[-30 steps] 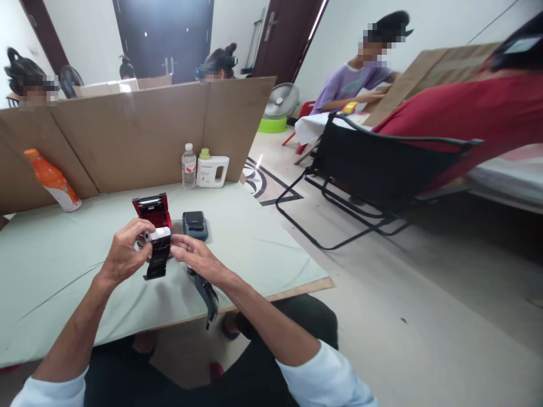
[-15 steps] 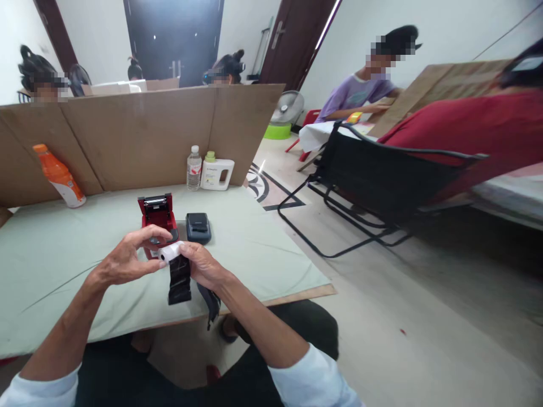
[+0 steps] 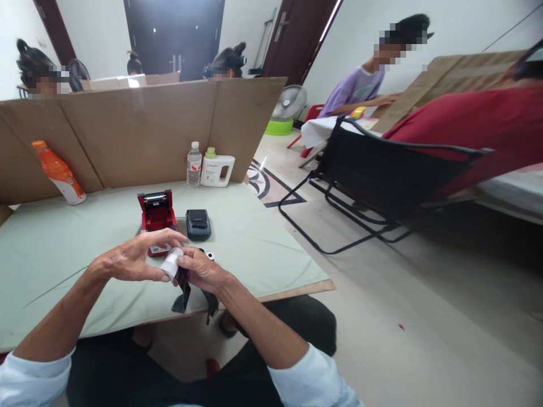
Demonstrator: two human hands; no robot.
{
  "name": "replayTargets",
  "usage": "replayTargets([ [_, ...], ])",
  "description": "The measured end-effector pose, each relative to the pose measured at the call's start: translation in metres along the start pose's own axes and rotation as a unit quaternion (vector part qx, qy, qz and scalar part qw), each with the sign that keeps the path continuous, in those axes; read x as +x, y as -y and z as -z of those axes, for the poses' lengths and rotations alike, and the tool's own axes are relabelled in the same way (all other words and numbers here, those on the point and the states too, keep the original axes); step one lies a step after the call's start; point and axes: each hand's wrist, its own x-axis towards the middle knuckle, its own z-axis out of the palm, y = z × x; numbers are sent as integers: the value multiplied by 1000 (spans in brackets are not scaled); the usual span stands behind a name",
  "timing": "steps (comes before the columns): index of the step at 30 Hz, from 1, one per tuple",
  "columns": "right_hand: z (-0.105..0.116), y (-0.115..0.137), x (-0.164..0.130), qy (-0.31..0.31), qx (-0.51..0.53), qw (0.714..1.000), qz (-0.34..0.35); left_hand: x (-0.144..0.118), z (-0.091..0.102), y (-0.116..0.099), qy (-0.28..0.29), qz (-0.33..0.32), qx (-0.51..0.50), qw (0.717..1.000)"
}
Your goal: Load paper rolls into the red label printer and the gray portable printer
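Between both hands is a white paper roll (image 3: 172, 262), tilted, with a dark shiny strip (image 3: 182, 294) hanging below it. My left hand (image 3: 136, 257) spans the roll, its thumb at the lower end and its fingers arched over the top. With thumb and fingers, my right hand (image 3: 201, 268) pinches the roll's right side. Just behind the hands a small red printer (image 3: 158, 217) stands with its lid raised; my left hand partly covers its front. Another white roll (image 3: 209, 256) shows behind my right hand, and dark strips (image 3: 211, 302) hang near the table edge.
A dark closed device (image 3: 198, 224) lies right of the printer. An orange bottle (image 3: 59, 172), a clear bottle (image 3: 194, 164) and a white jug (image 3: 218, 169) stand before a cardboard screen (image 3: 139, 133). A black folding chair (image 3: 373, 169) and other people are to the right.
The roll has turned more upright and moved slightly towards me. My left fingers have come off the printer side to over the roll. The hanging strip has swung and folded; another roll now shows.
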Motion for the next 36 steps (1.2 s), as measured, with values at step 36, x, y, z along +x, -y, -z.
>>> replayTargets([
  [36, -9, 8, -10, -44, -106, 993, 6, -24, -26, -13, -71, -12, 103, 992],
])
